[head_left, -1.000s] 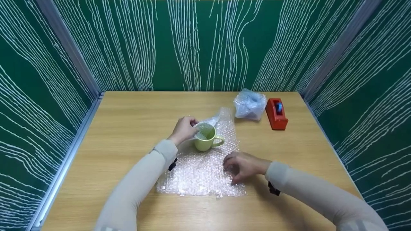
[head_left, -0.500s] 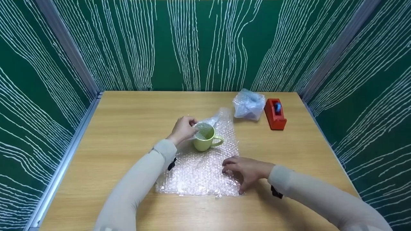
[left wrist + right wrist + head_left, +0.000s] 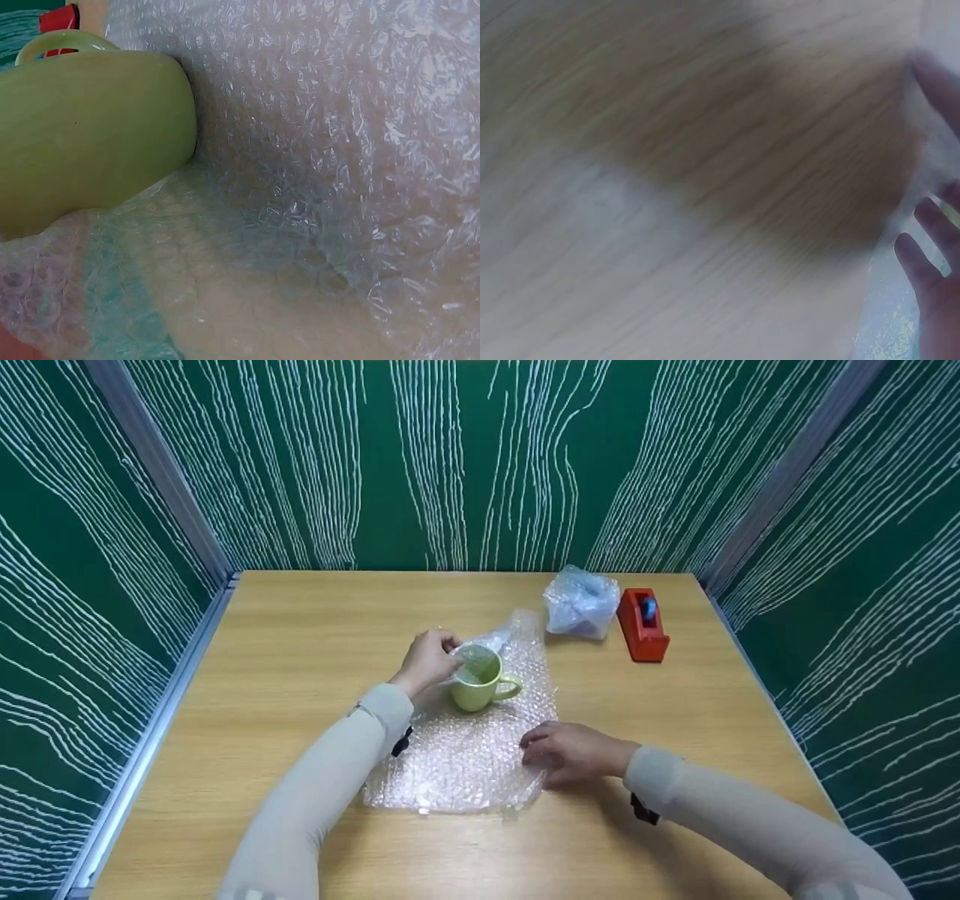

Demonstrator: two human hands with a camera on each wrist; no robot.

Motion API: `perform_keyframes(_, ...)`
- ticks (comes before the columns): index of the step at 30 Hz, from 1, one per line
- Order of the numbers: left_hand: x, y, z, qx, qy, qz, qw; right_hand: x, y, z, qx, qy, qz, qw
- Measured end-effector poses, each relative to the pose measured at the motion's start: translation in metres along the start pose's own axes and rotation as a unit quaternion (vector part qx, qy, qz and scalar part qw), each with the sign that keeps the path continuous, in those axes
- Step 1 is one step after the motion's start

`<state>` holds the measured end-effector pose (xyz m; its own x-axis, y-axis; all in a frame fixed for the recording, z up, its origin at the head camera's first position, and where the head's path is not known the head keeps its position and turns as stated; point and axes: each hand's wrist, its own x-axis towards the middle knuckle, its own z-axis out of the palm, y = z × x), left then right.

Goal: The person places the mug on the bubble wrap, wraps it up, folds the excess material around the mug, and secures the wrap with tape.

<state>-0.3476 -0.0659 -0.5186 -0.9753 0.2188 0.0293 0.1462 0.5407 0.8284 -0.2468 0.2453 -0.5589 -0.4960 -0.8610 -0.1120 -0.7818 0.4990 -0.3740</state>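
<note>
A light green mug (image 3: 474, 694) stands upright on a sheet of bubble wrap (image 3: 457, 769), its handle toward the right. My left hand (image 3: 429, 660) pinches a flap of the wrap at the mug's left rim, and the flap dips into the mug's mouth. In the left wrist view, the side of the mug (image 3: 90, 135) shows against the bubble wrap (image 3: 322, 112). My right hand (image 3: 574, 751) grips the right edge of the sheet with curled fingers, the near corner lifted beside the thumb. The right wrist view has its fingers (image 3: 922, 270) at the wrap's edge.
A bubble-wrapped bundle (image 3: 581, 604) sits at the back right of the wooden table (image 3: 300, 619). Beside it stands a red tape dispenser (image 3: 643, 626) with a blue roll. Green walls with white lines surround the table on the back and sides.
My right hand first spread its thumb toward the sheet's near right corner, then drew the thumb in, and that corner lifted inward. The left hand and mug stayed in place.
</note>
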Motion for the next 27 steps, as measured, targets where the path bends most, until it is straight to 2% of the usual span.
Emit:
perform_keyframes(6, 0.000, 0.000, 0.000, 0.000, -0.005, -0.005, 1.0000, 0.003, 0.002, -0.009, 0.004, 0.095, -0.048, 0.994)
perform_keyframes(9, 0.001, 0.000, 0.000, 0.005, -0.003, -0.003, 1.0000, 0.004, 0.001, -0.017, 0.024, 0.124, -0.033, 0.991)
perform_keyframes(12, 0.001, 0.000, 0.000, 0.008, -0.001, -0.001, 1.0000, 0.007, -0.004, -0.027, 0.071, 0.139, 0.013, 0.988)
perform_keyframes(15, 0.002, 0.000, 0.000, 0.005, 0.000, 0.000, 1.0000, 0.010, -0.009, -0.037, 0.117, 0.161, 0.046, 0.979)
perform_keyframes(21, 0.002, -0.001, 0.000, 0.012, 0.002, 0.014, 0.9998, 0.021, -0.013, -0.048, 0.148, 0.212, 0.023, 0.966)
perform_keyframes(27, 0.002, -0.001, 0.001, 0.021, 0.005, 0.021, 0.9995, 0.033, -0.012, -0.053, 0.181, 0.239, 0.009, 0.954)
